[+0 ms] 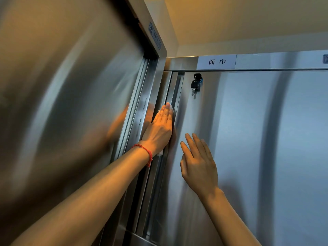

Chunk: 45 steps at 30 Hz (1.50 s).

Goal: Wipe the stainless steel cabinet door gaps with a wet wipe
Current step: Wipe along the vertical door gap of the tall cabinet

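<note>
Two stainless steel cabinets meet in a corner. My left hand (160, 129), with a red bead bracelet at the wrist, lies flat in the vertical gap (174, 89) along the left edge of the right cabinet's door (239, 130). It presses a white wet wipe (170, 107) into that gap; the wipe shows at the fingertips and below the palm. My right hand (197, 163) rests flat on the door face just right of the gap, fingers spread, holding nothing.
A black key (196, 84) hangs in the lock near the door's top left. A white label with two characters (216, 61) sits on the rail above. The left cabinet's steel door (71, 103) stands close on the left, with its frame (154, 43) beside my left hand.
</note>
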{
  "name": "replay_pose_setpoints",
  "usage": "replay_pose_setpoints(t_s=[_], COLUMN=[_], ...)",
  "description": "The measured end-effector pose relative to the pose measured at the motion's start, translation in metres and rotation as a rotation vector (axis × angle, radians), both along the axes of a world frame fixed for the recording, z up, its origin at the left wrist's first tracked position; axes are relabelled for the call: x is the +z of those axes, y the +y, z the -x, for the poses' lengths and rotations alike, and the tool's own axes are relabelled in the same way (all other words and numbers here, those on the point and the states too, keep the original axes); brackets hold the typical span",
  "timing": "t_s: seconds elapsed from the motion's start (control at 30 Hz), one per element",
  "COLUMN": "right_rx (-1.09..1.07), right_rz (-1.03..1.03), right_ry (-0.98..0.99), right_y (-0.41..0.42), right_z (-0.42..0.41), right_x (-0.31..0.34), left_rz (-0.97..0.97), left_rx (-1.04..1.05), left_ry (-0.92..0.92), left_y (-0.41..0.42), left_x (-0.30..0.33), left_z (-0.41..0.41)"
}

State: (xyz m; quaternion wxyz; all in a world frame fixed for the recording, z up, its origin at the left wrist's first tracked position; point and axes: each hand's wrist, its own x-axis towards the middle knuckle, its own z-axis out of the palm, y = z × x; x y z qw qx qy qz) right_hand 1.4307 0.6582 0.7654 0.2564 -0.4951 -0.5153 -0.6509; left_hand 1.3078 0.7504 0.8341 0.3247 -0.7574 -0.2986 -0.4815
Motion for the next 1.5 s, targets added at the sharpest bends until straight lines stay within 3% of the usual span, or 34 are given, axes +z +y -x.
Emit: replay_pose_setpoints(t_s=[0.27, 1.0, 1.5], right_rx=[0.0, 0.005, 0.011], right_rz=[0.004, 0.003, -0.013], right_ry=[0.004, 0.004, -0.001], right_y=[-0.001, -0.001, 0.0], right_z=[0.001, 0.0, 0.0], right_x=[-0.001, -0.001, -0.002], left_rz=[0.057, -0.069, -0.026], left_rx=[-0.006, 0.073, 0.048], left_ry=[0.02, 0.002, 0.029], left_y=[-0.009, 0.005, 0.0], left_x=[-0.01, 0.006, 0.004], left_z=[0.002, -0.001, 0.002])
